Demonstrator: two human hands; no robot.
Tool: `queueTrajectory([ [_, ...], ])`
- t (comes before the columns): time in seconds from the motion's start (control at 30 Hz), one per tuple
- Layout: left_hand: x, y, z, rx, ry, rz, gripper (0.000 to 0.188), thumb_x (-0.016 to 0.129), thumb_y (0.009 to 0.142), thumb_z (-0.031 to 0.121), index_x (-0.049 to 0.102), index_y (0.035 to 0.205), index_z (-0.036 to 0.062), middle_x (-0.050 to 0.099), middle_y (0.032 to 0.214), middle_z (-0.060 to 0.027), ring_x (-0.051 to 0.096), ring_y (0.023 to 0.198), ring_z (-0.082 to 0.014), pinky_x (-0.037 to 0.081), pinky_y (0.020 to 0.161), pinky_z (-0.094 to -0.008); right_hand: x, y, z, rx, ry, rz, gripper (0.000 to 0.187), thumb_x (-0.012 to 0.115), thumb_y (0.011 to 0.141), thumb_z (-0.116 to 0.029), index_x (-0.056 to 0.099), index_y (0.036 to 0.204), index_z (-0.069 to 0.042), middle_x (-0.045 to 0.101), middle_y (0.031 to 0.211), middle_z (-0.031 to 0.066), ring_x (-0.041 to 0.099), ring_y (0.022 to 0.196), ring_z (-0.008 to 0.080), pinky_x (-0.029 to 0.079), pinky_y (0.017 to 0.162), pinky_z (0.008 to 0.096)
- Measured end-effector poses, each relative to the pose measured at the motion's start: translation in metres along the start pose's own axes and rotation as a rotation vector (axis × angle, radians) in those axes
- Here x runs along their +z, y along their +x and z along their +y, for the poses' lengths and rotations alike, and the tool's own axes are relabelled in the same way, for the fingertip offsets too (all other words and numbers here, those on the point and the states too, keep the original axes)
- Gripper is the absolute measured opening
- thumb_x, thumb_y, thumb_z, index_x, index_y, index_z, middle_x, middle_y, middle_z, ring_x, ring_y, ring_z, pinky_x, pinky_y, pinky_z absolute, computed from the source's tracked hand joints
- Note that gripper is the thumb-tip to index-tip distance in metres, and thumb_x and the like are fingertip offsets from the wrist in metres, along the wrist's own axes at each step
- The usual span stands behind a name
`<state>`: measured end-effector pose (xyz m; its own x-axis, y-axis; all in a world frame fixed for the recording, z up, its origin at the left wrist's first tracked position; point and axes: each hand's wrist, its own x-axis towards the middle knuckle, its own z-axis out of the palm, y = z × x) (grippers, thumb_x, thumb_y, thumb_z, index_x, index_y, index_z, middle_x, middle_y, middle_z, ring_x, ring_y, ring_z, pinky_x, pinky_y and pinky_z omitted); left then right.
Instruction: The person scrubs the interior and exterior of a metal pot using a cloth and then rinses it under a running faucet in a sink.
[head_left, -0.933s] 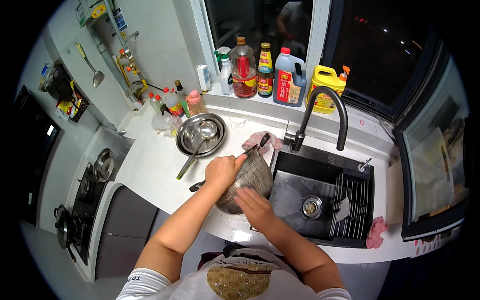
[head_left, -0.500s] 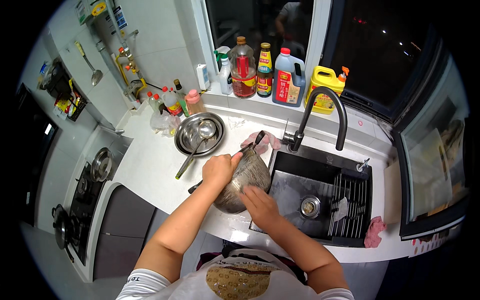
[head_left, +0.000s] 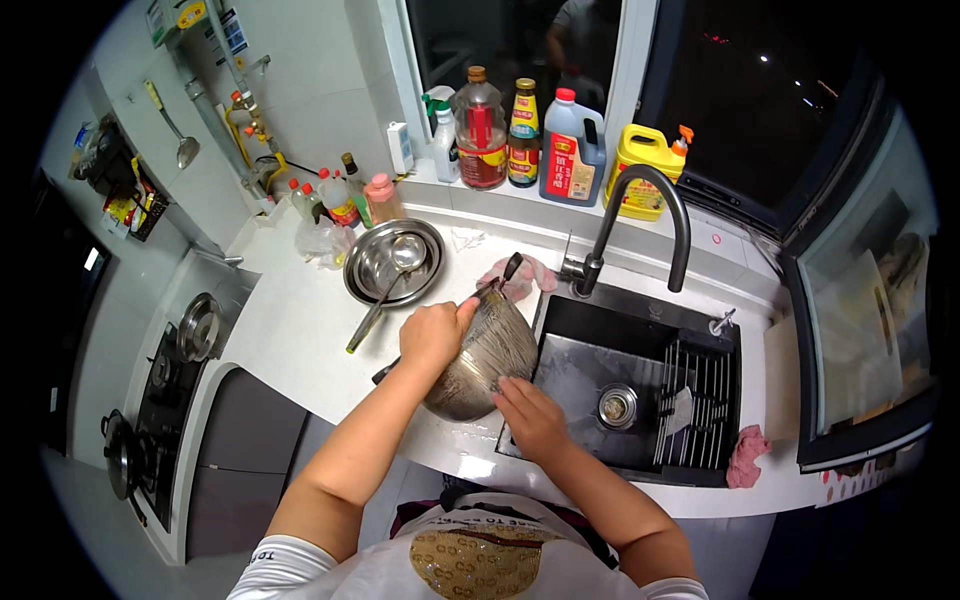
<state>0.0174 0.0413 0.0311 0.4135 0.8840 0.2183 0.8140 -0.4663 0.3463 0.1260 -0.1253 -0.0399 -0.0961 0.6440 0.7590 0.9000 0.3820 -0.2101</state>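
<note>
A metal pot (head_left: 495,345) with dark handles is tilted on the counter beside the sink, its streaked outer side turned up. My left hand (head_left: 432,335) is closed around its upper left edge, thumb toward the far handle (head_left: 513,266). My right hand (head_left: 532,415) lies with stretched fingers against the pot's lower right side. Whether a small pad is under those fingertips is hidden. Behind the pot lies a pink cloth (head_left: 527,276). Left of it, a ladle (head_left: 385,285) rests in nested steel bowls (head_left: 437,268).
At the right is a black sink (head_left: 580,375) with a tall faucet (head_left: 685,235), a wire rack (head_left: 708,400) and another pink cloth (head_left: 748,457). Bottles (head_left: 482,135) line the windowsill; more stand in the back left corner. An open window pane (head_left: 860,330) juts in at right.
My right hand has slid slightly down and right along the pot's side. The pot and my left hand stay nearly in place; the whole view has shifted a little.
</note>
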Motion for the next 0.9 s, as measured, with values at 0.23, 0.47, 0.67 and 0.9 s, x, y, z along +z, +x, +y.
queueTrajectory([
  [0.23, -0.003, -0.002, 0.005, 0.015, 0.014, -0.016, 0.056, 0.049, 0.090, 0.051, 0.068, 0.069, 0.0032, 0.063, 0.068, -0.0226, 0.062, 0.066, -0.0409, 0.048, 0.061, -0.0494, 0.011, 0.042, 0.005, 0.126, 0.038, 0.060, 0.020, 0.060, 0.074, -0.005, 0.066, 0.092, -0.003, 0.065, 0.104, 0.0113, 0.063, 0.095, 0.0257, 0.051, 0.083, 0.0359],
  [0.47, -0.003, 0.000, 0.011, -0.016, 0.048, -0.077, 0.055, 0.048, 0.090, 0.052, 0.070, 0.074, 0.0044, 0.065, 0.071, -0.0210, 0.064, 0.068, -0.0384, 0.051, 0.061, -0.0466, 0.011, 0.021, 0.017, 0.419, 0.039, 0.129, 0.016, 0.061, 0.075, -0.004, 0.067, 0.090, -0.006, 0.066, 0.100, 0.0099, 0.064, 0.092, 0.0250, 0.052, 0.081, 0.0336],
  [0.67, 0.001, 0.004, 0.005, -0.013, 0.052, -0.038, 0.054, 0.049, 0.089, 0.053, 0.070, 0.074, 0.0049, 0.065, 0.071, -0.0203, 0.064, 0.069, -0.0387, 0.051, 0.062, -0.0470, 0.009, 0.025, 0.011, 0.280, 0.071, 0.067, 0.016, 0.061, 0.077, -0.004, 0.064, 0.093, -0.005, 0.062, 0.096, 0.0107, 0.062, 0.088, 0.0266, 0.050, 0.077, 0.0355],
  [0.9, 0.001, 0.004, 0.003, -0.020, 0.008, 0.007, 0.056, 0.050, 0.089, 0.051, 0.067, 0.067, 0.0023, 0.062, 0.067, -0.0233, 0.061, 0.065, -0.0418, 0.048, 0.060, -0.0498, 0.018, 0.022, 0.014, 0.255, -0.036, 0.034, 0.018, 0.058, 0.077, -0.005, 0.066, 0.094, -0.007, 0.065, 0.099, 0.0095, 0.063, 0.093, 0.0257, 0.051, 0.083, 0.0363],
])
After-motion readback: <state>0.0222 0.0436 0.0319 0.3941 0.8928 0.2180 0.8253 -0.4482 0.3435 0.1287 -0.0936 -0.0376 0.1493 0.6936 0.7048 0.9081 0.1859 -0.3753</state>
